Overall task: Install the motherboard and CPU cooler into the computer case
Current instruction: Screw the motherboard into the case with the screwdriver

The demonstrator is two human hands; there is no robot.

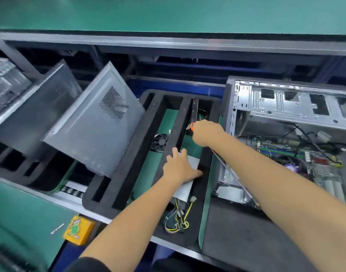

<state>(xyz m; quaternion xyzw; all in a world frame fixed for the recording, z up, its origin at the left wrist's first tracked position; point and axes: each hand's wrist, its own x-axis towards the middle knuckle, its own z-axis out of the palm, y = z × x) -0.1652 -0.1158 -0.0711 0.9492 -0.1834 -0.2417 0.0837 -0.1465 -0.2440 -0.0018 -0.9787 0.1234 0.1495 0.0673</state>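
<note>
Left hand (178,167) resting flat on grey unit (187,173) in foam tray (129,154); right hand (204,132) pinching orange-tipped part (192,126); motherboard (297,160) likely fragile, best edge-held

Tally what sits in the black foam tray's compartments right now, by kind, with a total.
Fan: 1
Silver metal box under the left hand: 1
Yellow-and-black cable bundle: 1
Upright dark card that the right hand is reaching: 1
Total: 4, all in the black foam tray
</note>
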